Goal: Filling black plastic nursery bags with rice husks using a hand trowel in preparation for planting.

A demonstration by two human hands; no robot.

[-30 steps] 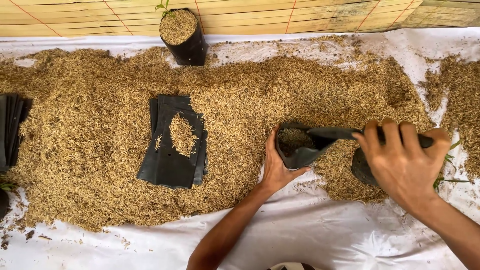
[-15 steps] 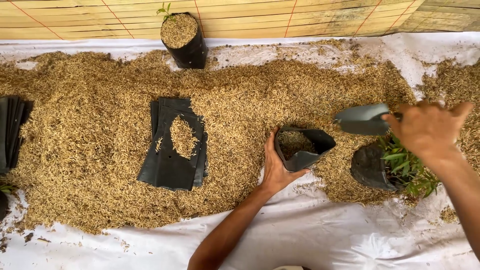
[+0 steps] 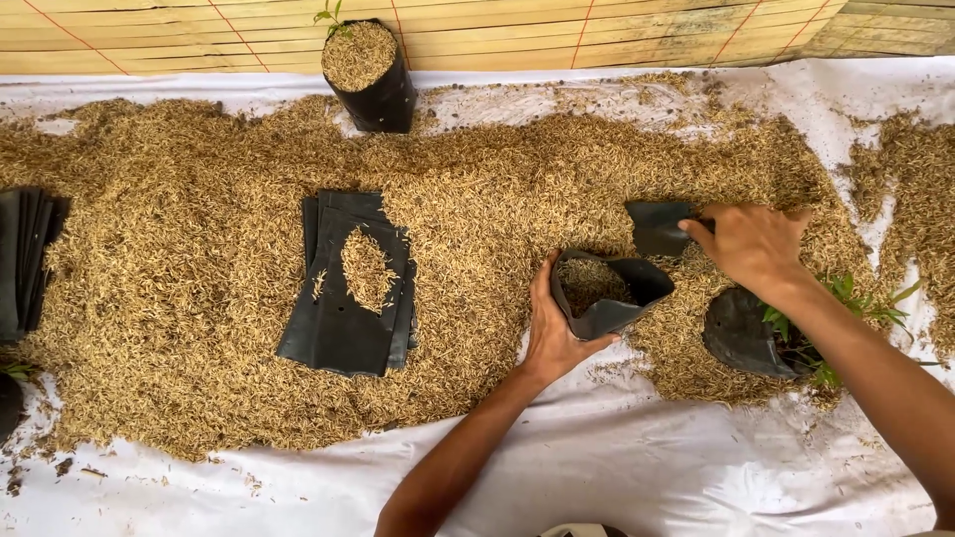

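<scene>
My left hand (image 3: 553,328) grips the near rim of an open black plastic grow bag (image 3: 615,290), which is partly filled with rice husk and tilted toward the right. My right hand (image 3: 753,245) holds a dark scoop (image 3: 659,228) pressed into the husk pile (image 3: 497,179) just beyond the bag's mouth. Under my right forearm lies another black bag with a green seedling (image 3: 748,336), on its side.
Flat empty black bags (image 3: 348,288) lie stacked on the husk at centre left, with husk on top. More flat bags (image 3: 25,259) sit at the left edge. A filled bag with a small sprout (image 3: 370,72) stands at the back by a bamboo mat. White sheet (image 3: 647,467) covers the ground.
My right hand lifted the scoop off the open bag and has carried it back, lowering it into the husk pile. My left hand has kept its hold on the bag.
</scene>
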